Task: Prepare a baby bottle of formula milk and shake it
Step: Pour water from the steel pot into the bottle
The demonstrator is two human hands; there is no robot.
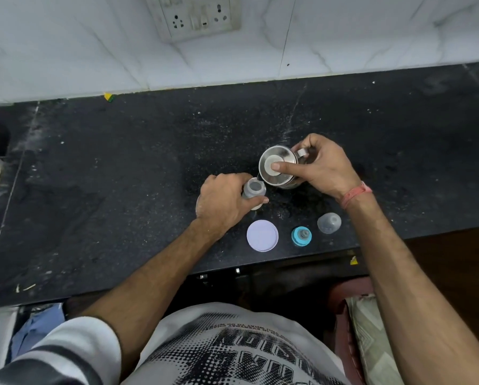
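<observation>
Dead centre of the frame, the left hand (224,200) has its grip curled round the open baby bottle (254,192) standing on the black worktop (121,176). Right hand (320,166) grips the steel jug (278,170) by its handle, thumb pressing the lid, spout tipped at the bottle mouth.

One baby bottle (253,193), one steel jug (278,169), one round lid (262,235), one teat ring (301,236), one clear cap (329,222).

Black speckled counter (121,168) under my hands; silver steel jug (277,173) in my right hand (324,168); clear grey bottle (253,191) in my left hand (224,201). Nearer me: pale lilac lid (262,235), blue ring (301,236), translucent grey cap (329,222). Red-pink band (356,193) at my right wrist.
</observation>
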